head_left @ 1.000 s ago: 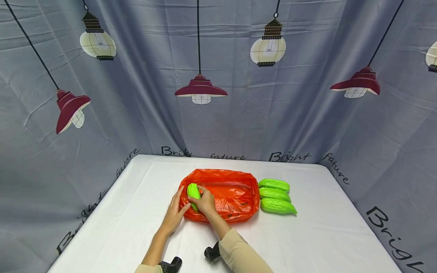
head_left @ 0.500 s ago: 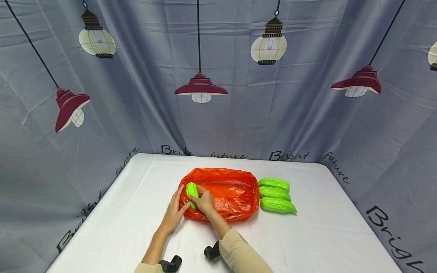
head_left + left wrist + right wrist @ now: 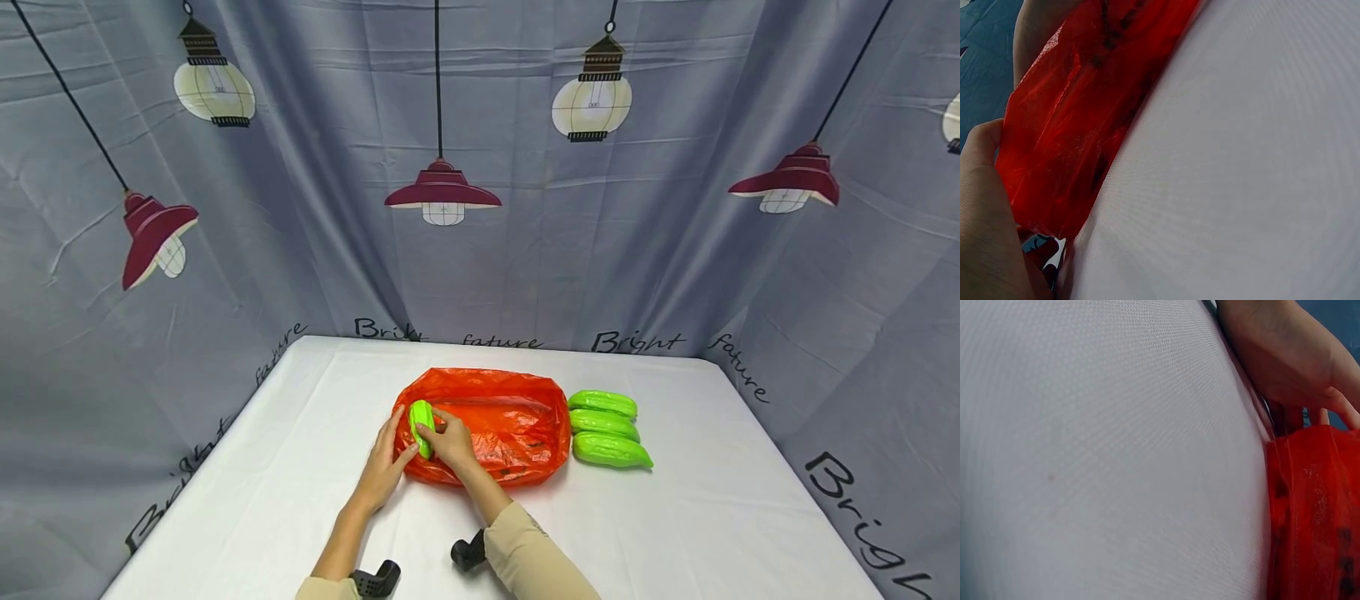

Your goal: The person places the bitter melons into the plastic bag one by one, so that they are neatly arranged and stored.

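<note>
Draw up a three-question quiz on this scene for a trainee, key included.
1. How many green items lie in a row on the white table beside the red bag?
2. Which hand pinches the single green item at the bag's left end?
A) left
B) right
C) neither
3. True or false: the left hand is touching one of the items in the row.

Key:
1. Three.
2. B, the right hand.
3. False: the left hand is at the opposite end of the bag.
</note>
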### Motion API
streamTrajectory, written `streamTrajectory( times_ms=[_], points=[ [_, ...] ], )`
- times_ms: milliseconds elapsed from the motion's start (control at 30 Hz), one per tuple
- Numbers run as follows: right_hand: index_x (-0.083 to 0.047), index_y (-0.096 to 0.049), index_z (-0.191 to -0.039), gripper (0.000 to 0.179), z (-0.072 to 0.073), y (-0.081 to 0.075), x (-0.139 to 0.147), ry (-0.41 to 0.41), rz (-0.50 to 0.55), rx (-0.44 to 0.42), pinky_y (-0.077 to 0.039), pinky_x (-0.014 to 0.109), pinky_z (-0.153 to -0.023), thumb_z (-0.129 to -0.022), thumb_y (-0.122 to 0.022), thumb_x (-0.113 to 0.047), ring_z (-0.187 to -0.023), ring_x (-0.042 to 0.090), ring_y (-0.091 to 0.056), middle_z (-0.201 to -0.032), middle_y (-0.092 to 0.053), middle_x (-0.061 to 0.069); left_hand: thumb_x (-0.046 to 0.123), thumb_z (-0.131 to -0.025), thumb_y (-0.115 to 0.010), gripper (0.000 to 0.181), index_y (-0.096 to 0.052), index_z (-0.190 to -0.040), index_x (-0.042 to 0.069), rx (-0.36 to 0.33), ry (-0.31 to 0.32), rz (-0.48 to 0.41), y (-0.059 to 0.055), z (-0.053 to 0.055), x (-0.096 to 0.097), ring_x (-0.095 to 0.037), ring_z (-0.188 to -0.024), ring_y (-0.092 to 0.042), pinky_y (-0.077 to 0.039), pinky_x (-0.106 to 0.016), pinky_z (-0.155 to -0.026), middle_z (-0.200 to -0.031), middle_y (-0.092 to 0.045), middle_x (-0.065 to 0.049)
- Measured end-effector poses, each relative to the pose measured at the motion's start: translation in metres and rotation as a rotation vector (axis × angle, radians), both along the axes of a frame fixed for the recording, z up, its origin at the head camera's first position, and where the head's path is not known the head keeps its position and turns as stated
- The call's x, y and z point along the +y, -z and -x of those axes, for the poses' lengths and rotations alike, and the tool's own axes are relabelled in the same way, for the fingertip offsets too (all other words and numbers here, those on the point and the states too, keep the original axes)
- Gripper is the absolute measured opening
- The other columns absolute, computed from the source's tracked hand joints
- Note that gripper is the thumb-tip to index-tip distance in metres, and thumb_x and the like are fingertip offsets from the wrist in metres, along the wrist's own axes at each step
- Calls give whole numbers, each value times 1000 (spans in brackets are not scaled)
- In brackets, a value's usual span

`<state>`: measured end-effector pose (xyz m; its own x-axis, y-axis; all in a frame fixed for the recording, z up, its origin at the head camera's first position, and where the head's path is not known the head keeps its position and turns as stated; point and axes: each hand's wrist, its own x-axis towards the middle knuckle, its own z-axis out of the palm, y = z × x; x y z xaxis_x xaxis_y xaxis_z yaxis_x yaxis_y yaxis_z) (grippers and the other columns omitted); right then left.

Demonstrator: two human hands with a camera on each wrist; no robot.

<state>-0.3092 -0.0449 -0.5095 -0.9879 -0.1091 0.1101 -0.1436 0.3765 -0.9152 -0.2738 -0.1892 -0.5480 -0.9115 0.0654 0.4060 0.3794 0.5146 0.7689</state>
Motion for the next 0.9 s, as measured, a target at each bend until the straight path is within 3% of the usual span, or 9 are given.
streamTrajectory(
  times_ms=[667, 900],
  points=[
    [2, -56, -124, 47, 5, 1, 9, -14, 77, -76, -54, 30, -61, -84, -68, -20, -80, 24, -64, -92, -66, 17, 31, -92, -54, 66, -22, -148, 17, 25, -2, 16, 1, 1, 0, -39, -130, -28, -23, -62, -99, -146, -28, -16],
    [-1, -58, -123, 42, 5, 2, 10, -15, 68, -91, -53, 28, -62, -86, -66, -20, -81, 21, -63, -92, -66, 14, 34, -92, -53, 65, -22, -148, 20, -8, -3, 5, 1, 1, -1, -36, -132, -26, -22, -61, -101, -146, -27, -14]
  ],
)
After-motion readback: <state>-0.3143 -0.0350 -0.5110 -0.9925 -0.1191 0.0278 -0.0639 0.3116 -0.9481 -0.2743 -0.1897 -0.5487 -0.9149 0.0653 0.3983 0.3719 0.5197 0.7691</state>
